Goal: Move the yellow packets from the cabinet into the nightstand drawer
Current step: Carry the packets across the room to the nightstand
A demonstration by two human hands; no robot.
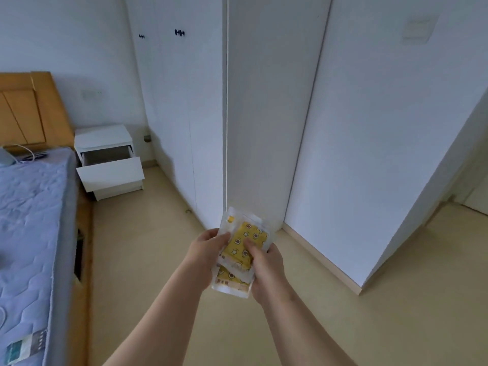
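Pinching the yellow packets (244,247) (a small stack) are both thumbs, left hand (208,249) and right hand (266,265) curled around.

Yellow packets (244,244) — star-and-flower print; white nightstand (103,138); blue mattress (29,220).

glossy plastic packets (244,244), quilted cloth mattress (29,220)

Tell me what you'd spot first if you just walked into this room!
First, the bright yellow packets with little stars, held in the middle by both the left hand and the right hand. Next, the white nightstand drawer standing open on the left, beside the bed with its blue cover. Tall white cabinet doors fill the wall behind.
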